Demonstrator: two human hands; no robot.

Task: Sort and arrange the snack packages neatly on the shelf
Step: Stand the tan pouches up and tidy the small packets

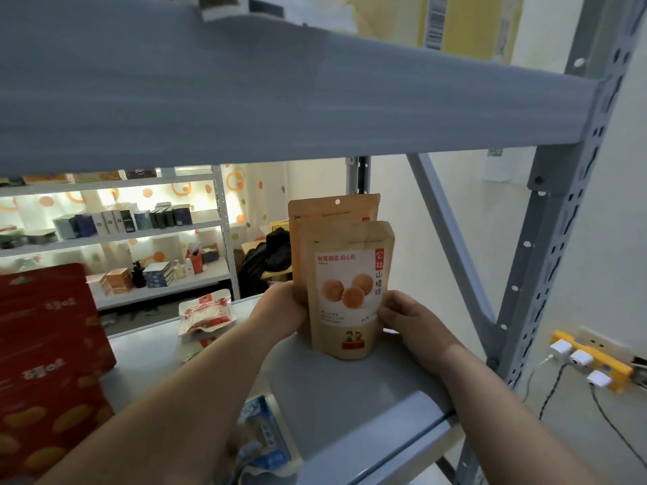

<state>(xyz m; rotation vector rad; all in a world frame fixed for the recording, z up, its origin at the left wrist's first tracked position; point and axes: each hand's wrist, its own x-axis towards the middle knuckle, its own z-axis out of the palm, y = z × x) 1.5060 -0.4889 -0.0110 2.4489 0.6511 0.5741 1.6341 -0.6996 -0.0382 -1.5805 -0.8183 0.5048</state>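
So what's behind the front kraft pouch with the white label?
A second kraft pouch stands upright right behind the front pouch, its top showing above. Its label and lower part are covered. The left hand and right hand steady the pair's sides.

The grey metal shelf [350, 397] carries everything. Two kraft-paper snack pouches stand upright toward its right: the front pouch [350, 292] has a white label with three round orange snacks, and the rear pouch [332, 211] stands just behind it, touching. Farther left lies a red-and-white packet [204, 315], flat. At the far left stand red boxes [49, 362]. At the near edge lies a blue-and-white packet [262, 435].
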